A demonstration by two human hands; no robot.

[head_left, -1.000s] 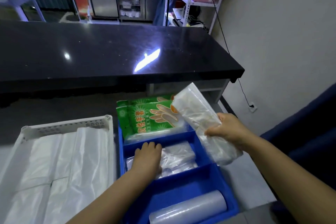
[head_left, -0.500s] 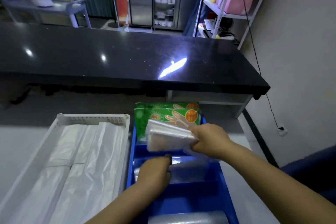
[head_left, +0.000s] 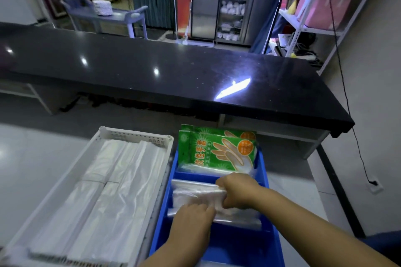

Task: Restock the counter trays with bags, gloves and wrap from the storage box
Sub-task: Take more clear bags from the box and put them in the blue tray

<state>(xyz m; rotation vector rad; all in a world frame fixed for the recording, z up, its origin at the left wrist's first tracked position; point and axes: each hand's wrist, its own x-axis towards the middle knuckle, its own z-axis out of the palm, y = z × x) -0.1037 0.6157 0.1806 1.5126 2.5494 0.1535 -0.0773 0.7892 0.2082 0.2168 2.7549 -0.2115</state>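
Observation:
A blue divided tray (head_left: 268, 219) stands in front of me. Green glove packs (head_left: 217, 149) lean upright in its far compartment. In the middle compartment lies a stack of clear plastic bags (head_left: 195, 194). My right hand (head_left: 237, 191) grips the right end of the top bundle, fingers curled over its edge. My left hand (head_left: 192, 215) rests on the near edge of the same stack, fingers bent down onto the plastic. The near compartment is mostly hidden by my arms.
A white perforated tray (head_left: 134, 136) full of folded white bags (head_left: 112, 191) sits to the left, touching the blue tray. A long black countertop (head_left: 152, 71) runs across behind. Metal shelving (head_left: 312, 28) stands at the far right, and a wall socket with a cable (head_left: 374, 184).
My right hand has brought the clear bag bundle down from the air into the middle compartment. My left hand stayed on the stack there. The view has tilted up.

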